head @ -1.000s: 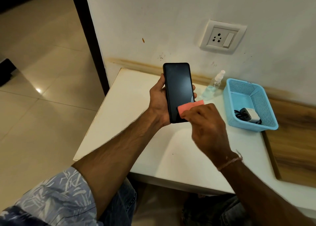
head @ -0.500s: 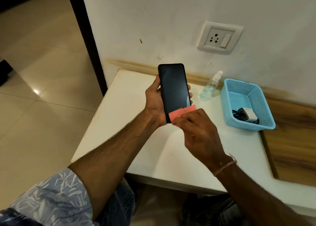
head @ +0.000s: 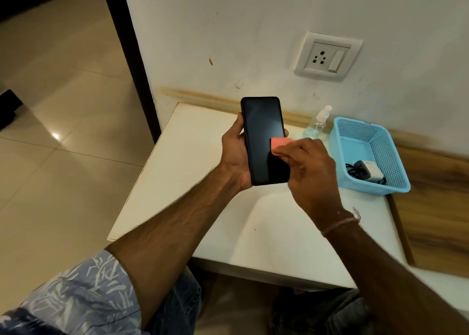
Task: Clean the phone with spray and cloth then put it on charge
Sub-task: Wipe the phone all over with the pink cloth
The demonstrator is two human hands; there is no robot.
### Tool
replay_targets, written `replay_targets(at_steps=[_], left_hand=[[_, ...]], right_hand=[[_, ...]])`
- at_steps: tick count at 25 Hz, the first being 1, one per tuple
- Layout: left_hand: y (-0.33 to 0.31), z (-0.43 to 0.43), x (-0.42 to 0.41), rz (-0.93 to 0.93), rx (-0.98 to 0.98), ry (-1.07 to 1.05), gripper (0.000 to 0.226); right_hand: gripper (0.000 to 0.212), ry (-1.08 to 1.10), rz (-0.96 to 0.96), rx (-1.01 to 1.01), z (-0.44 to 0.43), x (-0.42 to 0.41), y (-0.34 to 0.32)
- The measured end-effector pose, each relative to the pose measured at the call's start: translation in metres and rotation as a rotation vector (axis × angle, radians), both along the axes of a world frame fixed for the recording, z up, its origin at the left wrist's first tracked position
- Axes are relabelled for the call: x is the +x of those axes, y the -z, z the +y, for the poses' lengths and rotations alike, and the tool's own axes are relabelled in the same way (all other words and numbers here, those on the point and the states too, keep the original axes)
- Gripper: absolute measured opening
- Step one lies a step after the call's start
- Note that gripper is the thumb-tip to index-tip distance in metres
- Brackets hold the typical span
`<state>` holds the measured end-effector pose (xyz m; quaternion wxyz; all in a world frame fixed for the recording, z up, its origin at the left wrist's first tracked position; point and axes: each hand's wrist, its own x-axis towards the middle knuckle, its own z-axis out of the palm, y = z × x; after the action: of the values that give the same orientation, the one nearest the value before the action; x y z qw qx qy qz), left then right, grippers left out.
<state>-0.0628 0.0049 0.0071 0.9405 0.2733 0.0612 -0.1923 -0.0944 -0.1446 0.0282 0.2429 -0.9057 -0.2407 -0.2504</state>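
Two hands work above the white table (head: 177, 172). The left hand (head: 234, 154) grips the black phone (head: 264, 136) upright by its sides. The right hand (head: 308, 167) pinches a pink cloth (head: 279, 144) against the screen's right side.

A white surface (head: 193, 172) fills the middle of the frame, its back edge against a white wall (head: 228, 17). A brownish stained strip (head: 203, 97) runs along the wall just above that edge, and a small orange-brown mark (head: 210, 61) sits higher up. A light blue perforated plastic basket (head: 385, 162) stands on the surface at right of centre. A wood-grain panel (head: 436, 207) lies at the right edge. A dark vertical frame (head: 127, 55) and glossy beige floor tiles (head: 58, 106) occupy the left. A blue leaf-patterned sleeve (head: 83, 291) and jeans (head: 177, 306) show at the bottom.
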Motion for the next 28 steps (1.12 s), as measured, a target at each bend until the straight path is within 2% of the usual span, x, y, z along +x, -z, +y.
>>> replay_targets(at_steps=[3, 6, 8, 11, 13, 15, 17, 22, 24, 28], left_hand=[[0.001, 0.0, -0.003, 0.021, 0.022, 0.02, 0.081], [0.0, 0.007, -0.002, -0.004, -0.037, 0.007, 0.074], [0.001, 0.006, 0.0, -0.007, -0.028, 0.015, 0.074], [0.003, 0.002, -0.001, 0.037, 0.071, 0.044, 0.076], [0.003, 0.002, -0.002, 0.035, 0.071, 0.06, 0.08], [0.003, 0.005, -0.002, 0.013, 0.037, 0.057, 0.083], [0.001, 0.005, -0.003, -0.009, -0.001, 0.059, 0.08], [0.004, 0.001, -0.001, 0.004, 0.05, 0.1, 0.072], [0.005, 0.001, -0.002, 0.004, 0.04, 0.11, 0.076], [0.008, 0.006, 0.001, -0.007, 0.002, 0.068, 0.082]], right_hand=[[0.024, -0.166, 0.044, -0.068, 0.028, -0.02, 0.01], [0.027, -0.326, 0.077, -0.218, 0.009, -0.026, 0.009], [0.029, -0.219, 0.03, -0.227, -0.005, -0.008, -0.001], [0.025, -0.033, 0.007, -0.094, 0.007, 0.014, -0.013], [0.023, -0.111, 0.029, -0.057, 0.026, 0.004, -0.005], [0.022, -0.277, 0.047, -0.14, 0.025, -0.015, 0.009], [0.025, -0.357, 0.035, -0.198, 0.006, -0.021, 0.009], [0.027, -0.032, -0.023, -0.037, 0.007, 0.02, -0.012], [0.024, -0.113, -0.004, -0.016, 0.027, 0.009, -0.006], [0.027, -0.384, 0.013, -0.208, 0.007, -0.014, 0.005]])
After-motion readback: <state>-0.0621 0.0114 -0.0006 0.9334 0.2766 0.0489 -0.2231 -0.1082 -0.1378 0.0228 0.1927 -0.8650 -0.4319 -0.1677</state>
